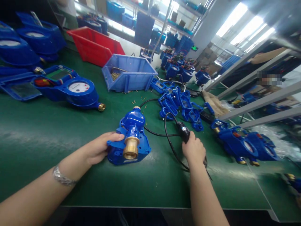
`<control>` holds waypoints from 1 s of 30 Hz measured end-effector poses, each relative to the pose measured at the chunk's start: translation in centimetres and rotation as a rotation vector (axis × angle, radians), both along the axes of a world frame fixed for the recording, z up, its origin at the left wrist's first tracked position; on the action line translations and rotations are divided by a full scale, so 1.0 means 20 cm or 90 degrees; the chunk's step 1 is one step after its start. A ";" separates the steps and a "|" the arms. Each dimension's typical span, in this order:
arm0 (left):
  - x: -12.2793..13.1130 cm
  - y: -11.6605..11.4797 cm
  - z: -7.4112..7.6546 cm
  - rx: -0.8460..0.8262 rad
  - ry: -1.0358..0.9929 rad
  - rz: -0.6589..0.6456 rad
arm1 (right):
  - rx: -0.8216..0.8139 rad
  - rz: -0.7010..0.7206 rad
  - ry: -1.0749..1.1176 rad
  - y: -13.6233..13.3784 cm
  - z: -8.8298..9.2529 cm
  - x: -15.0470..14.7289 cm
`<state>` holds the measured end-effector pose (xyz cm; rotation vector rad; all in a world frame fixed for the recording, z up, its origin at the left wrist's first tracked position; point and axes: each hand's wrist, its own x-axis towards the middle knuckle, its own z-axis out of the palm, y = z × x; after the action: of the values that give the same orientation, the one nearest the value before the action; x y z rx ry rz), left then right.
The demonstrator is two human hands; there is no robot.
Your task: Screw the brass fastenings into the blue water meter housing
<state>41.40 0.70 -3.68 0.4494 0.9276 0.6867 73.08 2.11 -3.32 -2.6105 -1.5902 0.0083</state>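
Here at the near middle of the tabletop (160,185), the left hand (100,147) grips the left edge of a blue meter (134,121), thumb on top, brass end facing near. Right, the right hand (194,149) wraps round a black corded tool (183,131), well apart from it. Casing's against the meter, tool not on it yet; fastened or not, can't tell! Farther, loose screws (134,102), and blue plastic parts (169,105) look left to handle.

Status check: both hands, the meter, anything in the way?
Left hand holding blue meter, brass pipe end toward camera. Right hand gripping black tool. Black cord between them, possible snag.
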 end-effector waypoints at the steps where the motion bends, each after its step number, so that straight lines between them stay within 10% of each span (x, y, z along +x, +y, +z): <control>1: 0.00 0.01 0.00 0.008 -0.010 -0.022 | -0.016 -0.002 0.002 0.01 -0.01 0.02; 6: 0.01 0.01 -0.01 0.043 -0.053 -0.114 | 0.038 -0.003 0.052 0.00 0.12 0.09; 13: 0.01 0.02 -0.02 0.070 -0.009 -0.165 | 0.721 0.259 0.659 -0.10 0.53 -0.10; 18: 0.00 0.01 -0.02 0.070 -0.011 -0.172 | 0.648 0.306 0.759 -0.09 0.62 -0.35; 30: 0.03 -0.01 -0.02 0.037 -0.051 -0.113 | 0.430 0.339 0.923 0.11 0.49 -0.56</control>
<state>41.98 0.56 -4.06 0.5450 0.7835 0.5660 61.90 4.32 6.55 -0.9922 -1.1991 0.9302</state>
